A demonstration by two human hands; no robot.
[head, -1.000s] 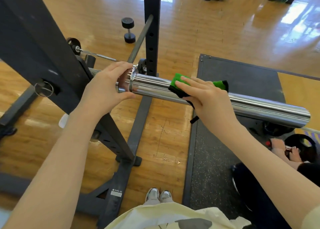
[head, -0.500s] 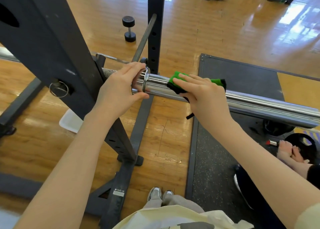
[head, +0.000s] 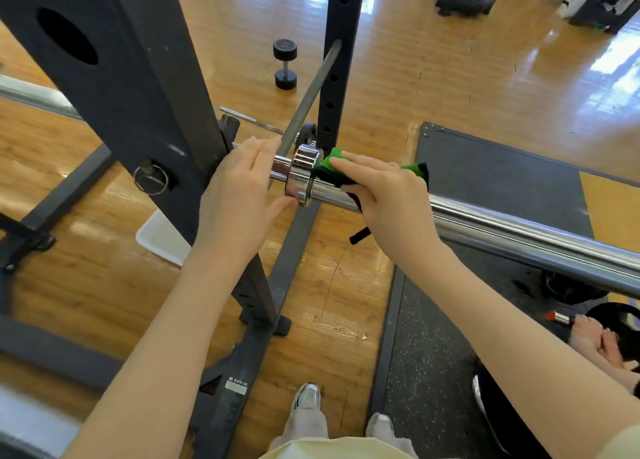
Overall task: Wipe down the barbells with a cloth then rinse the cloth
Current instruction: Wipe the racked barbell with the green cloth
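Right now the right hand [head: 391, 195] presses the soft green-and-black cloth [head: 337, 167] flat-fingered onto the polished chrome barbell sleeve [head: 502, 231], at 3 o'clock of its collar; the left hand [head: 239, 195] curls around the bar. Heavy, slippery steel probably needs bracing near the collar.

Bright daylight fills the room from beyond the rack upright [head: 341, 60], throwing white glare patches across the glossy wooden floor [head: 502, 87] to its right and above it. The chrome barbell sleeve [head: 519, 233] carries long streak highlights. Shadows are soft. Wide-angle distortion bends the upright and the floor lines toward the edges. The near corners look smeared and soft.
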